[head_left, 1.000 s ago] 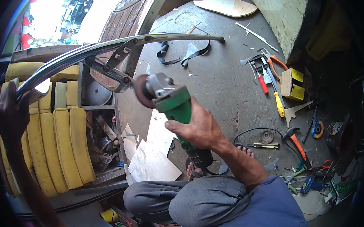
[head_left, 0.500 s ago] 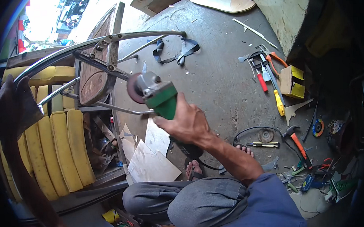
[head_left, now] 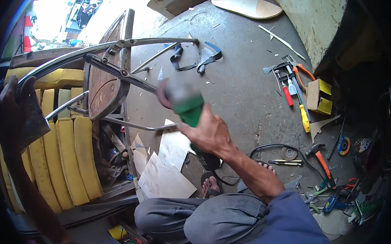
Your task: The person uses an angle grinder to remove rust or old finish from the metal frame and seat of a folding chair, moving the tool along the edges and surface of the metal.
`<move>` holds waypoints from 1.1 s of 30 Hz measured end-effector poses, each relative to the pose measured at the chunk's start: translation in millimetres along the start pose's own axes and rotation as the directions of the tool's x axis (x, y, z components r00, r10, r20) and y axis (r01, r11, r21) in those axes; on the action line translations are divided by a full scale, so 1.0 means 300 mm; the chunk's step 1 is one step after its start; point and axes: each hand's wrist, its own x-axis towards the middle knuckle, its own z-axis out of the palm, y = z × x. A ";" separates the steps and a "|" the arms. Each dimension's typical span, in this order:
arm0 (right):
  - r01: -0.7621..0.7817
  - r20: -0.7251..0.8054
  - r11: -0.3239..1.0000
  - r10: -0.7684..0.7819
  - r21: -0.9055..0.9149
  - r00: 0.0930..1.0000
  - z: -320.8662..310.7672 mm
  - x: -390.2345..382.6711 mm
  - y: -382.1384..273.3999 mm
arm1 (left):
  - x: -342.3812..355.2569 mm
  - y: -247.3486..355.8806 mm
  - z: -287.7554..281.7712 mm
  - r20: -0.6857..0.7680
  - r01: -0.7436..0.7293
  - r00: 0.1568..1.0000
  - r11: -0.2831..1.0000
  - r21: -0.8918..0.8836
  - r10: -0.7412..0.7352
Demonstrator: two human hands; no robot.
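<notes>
Head view: right grip (head_left: 211, 132) closed round green angle grinder (head_left: 190, 110); grinder sits ahead of the hand, disc (head_left: 162, 95) up by the end of chair strut (head_left: 142, 83), contact unclear, blurred. Left grip (head_left: 14, 108) closed on left end of metal-and-wood chair (head_left: 109, 93). Wooden rack (head_left: 118, 191), left: scraps (head_left: 112, 155) inside, yellow pads (head_left: 68, 162) alongside. Yellow-brown box (head_left: 320, 97) on floor (head_left: 242, 89), right; contents can't tell.

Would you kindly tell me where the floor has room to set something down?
The widest bare patch of floor lies between the green grinder and red-handled tool, beyond the black cord. Around the hammer, it is crowded.
</notes>
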 end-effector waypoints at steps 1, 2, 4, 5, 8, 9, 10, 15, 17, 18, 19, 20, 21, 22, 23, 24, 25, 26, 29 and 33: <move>0.028 0.017 0.999 -0.029 0.033 0.999 -0.009 0.016 -0.059 | 0.001 0.011 -0.002 0.011 0.006 1.000 1.000 -0.007 -0.006; 0.059 0.037 0.996 -0.062 0.067 0.997 -0.009 0.033 -0.098 | 0.003 0.011 -0.003 0.002 0.000 1.000 1.000 0.011 0.000; 0.082 0.011 0.995 -0.083 0.064 0.997 0.010 0.049 -0.103 | 0.007 0.005 -0.004 -0.008 -0.016 1.000 1.000 0.024 0.017; 0.072 0.007 0.995 -0.073 0.067 0.997 0.012 0.041 -0.089 | 0.010 0.000 -0.004 -0.010 -0.026 1.000 0.999 0.018 0.027; -0.038 -0.046 0.994 0.043 0.107 0.998 0.047 0.024 0.079 | 0.029 -0.003 -0.024 -0.026 -0.028 0.999 1.000 0.008 0.028; -0.096 -0.040 0.990 0.100 0.105 0.994 0.051 0.031 0.159 | 0.026 0.015 -0.036 -0.013 -0.026 1.000 1.000 0.002 0.026; -0.149 -0.032 0.984 0.153 0.102 0.988 0.054 0.037 0.214 | 0.014 0.028 -0.047 0.008 -0.023 1.000 1.000 0.000 0.023; -0.079 0.041 0.994 0.077 0.069 0.996 0.016 0.077 0.159 | -0.004 0.049 -0.080 -0.074 -0.055 0.996 0.998 0.000 0.055; 0.003 0.078 0.998 -0.008 0.067 0.997 -0.016 0.101 0.017 | -0.007 0.051 -0.081 -0.072 -0.065 0.995 0.998 -0.011 0.064; 0.048 0.097 0.994 -0.057 0.094 0.994 -0.048 0.114 -0.067 | -0.002 0.058 -0.078 -0.076 -0.070 0.995 0.997 -0.022 0.068; 0.093 0.113 0.988 -0.107 0.124 0.988 -0.073 0.124 -0.125 | 0.007 0.065 -0.083 -0.061 -0.065 0.996 0.998 -0.026 0.063; 0.097 0.119 0.989 -0.111 0.116 0.987 -0.082 0.134 -0.157 | 0.007 0.068 -0.094 -0.039 -0.059 0.998 0.998 -0.022 0.058; 0.100 0.125 0.989 -0.114 0.107 0.986 -0.088 0.142 -0.181 | 0.006 0.068 -0.097 -0.017 -0.053 0.998 0.998 -0.019 0.053; 0.104 0.126 0.990 -0.116 0.096 0.985 -0.091 0.147 -0.192 | 0.004 0.070 -0.087 -0.026 -0.059 0.998 0.998 -0.036 0.058; 0.117 0.132 0.971 -0.147 0.207 0.980 -0.087 0.140 -0.165 | 0.001 0.064 -0.078 -0.037 -0.058 0.998 0.997 -0.049 0.057; 0.076 0.144 0.977 -0.106 0.197 0.984 -0.077 0.137 -0.108 | 0.000 0.058 -0.071 -0.049 -0.058 0.997 0.996 -0.062 0.055; 0.039 0.157 0.981 -0.069 0.188 0.985 -0.068 0.137 -0.032 | 0.004 0.063 -0.093 -0.046 -0.031 0.999 0.998 -0.058 0.029; -0.011 0.170 0.984 -0.019 0.176 0.985 -0.058 0.130 0.038 | 0.006 0.091 -0.110 -0.037 -0.011 0.999 0.998 -0.065 0.009; -0.123 0.156 0.989 0.109 0.079 0.982 -0.077 0.081 0.143 | 0.000 0.066 -0.077 -0.097 -0.037 0.995 0.997 -0.074 0.029; -0.053 0.108 0.998 0.048 0.040 0.993 -0.056 0.090 0.095 | 0.004 0.024 -0.032 -0.093 -0.075 0.994 0.992 -0.100 0.065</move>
